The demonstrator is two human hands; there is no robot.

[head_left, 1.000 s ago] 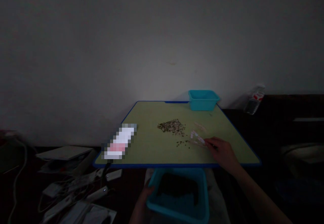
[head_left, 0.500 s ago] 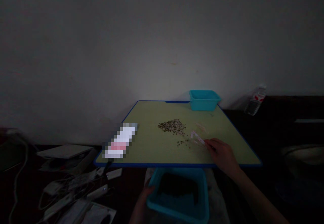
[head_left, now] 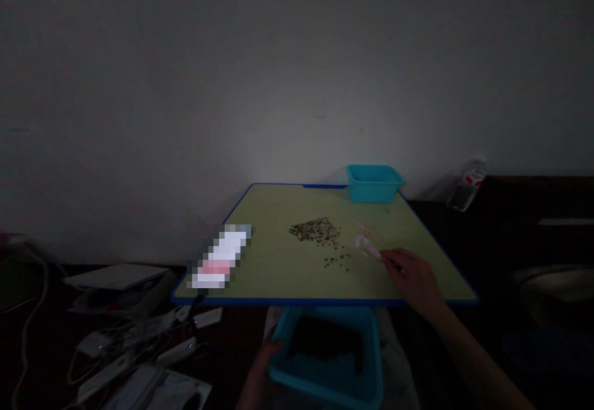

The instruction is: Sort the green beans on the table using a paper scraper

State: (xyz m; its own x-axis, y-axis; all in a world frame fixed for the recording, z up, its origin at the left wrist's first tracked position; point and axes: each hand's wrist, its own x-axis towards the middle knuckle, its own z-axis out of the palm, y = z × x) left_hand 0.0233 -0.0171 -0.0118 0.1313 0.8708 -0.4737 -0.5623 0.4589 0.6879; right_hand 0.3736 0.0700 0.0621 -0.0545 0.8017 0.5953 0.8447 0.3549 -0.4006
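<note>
Below the table's front edge, my left hand [head_left: 268,355] is closed on the left rim of a blue plastic basin [head_left: 320,382], which rests on my lap. Dark material fills part of the basin. Over the right half of the table, my right hand [head_left: 411,277] pinches a thin, pale, flat tool [head_left: 372,249] with a dark end; its exact kind is too dim to tell. The tool's tip is beside a small scatter of pale bits [head_left: 364,230]. Left of it lie a pile of mixed dark and light grains [head_left: 316,230] and several loose dark grains [head_left: 336,263].
Another blue basin [head_left: 375,186] stands at the back right of the blue-edged table [head_left: 273,274]. A blurred-out phone-like screen [head_left: 220,258] is at the left edge. Cables and white plugs [head_left: 179,351] lie lower left. A plastic bottle [head_left: 468,184] leans at the right by the wall.
My right hand and the pale tool have moved slightly right, away from the loose dark grains and towards the pale bits. My left hand stays on the basin.
</note>
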